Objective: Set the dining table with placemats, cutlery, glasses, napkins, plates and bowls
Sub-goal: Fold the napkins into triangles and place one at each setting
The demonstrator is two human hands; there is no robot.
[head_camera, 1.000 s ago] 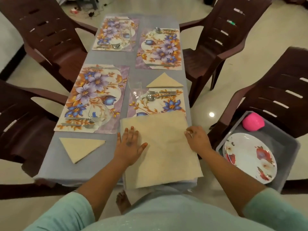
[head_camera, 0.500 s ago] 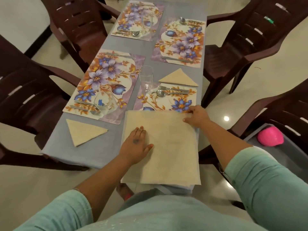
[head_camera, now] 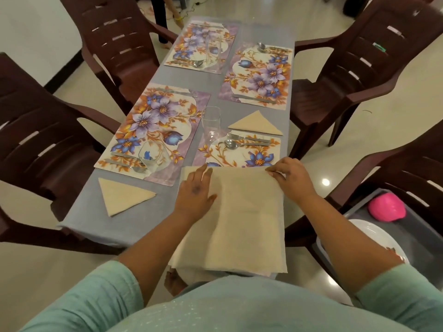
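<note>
I am pinching the far right corner of the beige napkin (head_camera: 242, 216) with my right hand (head_camera: 291, 179), which has moved up from the right edge, while my left hand (head_camera: 195, 195), flat, is pressing its 9 o'clock side at the table's (head_camera: 134, 221) near end, readying the next fold.

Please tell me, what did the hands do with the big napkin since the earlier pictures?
The left hand slid from mid-cloth to the large napkin's far left corner. The right hand now pinches the far right corner. The napkin stays unfolded; both folded triangle napkins stayed put.
</note>
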